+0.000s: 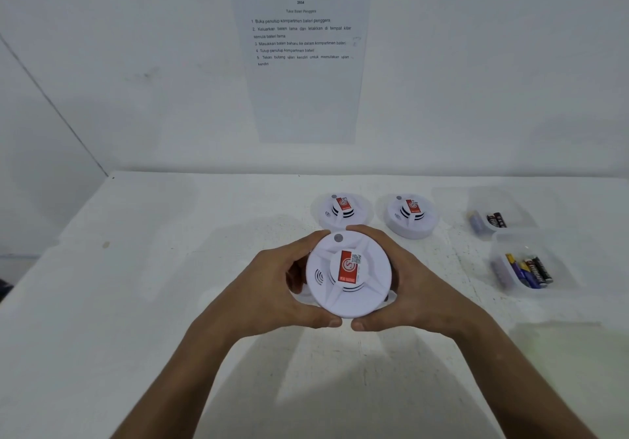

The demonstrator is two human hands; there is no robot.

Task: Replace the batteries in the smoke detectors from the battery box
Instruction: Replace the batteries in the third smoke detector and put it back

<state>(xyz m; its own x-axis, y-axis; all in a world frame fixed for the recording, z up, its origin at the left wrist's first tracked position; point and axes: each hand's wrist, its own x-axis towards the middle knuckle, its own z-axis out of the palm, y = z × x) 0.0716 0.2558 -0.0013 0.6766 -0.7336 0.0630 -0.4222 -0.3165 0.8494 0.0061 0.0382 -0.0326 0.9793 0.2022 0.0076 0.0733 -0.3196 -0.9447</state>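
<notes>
A round white smoke detector (347, 288) with a red label and a grey button is held above the table, face up. My left hand (275, 288) wraps its left rim and my right hand (408, 282) wraps its right rim, thumbs nearly meeting at the near edge. Two more white smoke detectors lie on the table behind: one (340, 212) just beyond my fingers, another (412, 215) to its right. At the right stand two clear plastic boxes, the far box (510, 200) with a few batteries and the near box (500, 251) with several batteries (529, 271).
The white table (170, 268) meets a white wall at the back. A printed instruction sheet (303, 46) hangs on that wall. The table's left edge runs diagonally at the left, with a dark object (5, 288) beyond it.
</notes>
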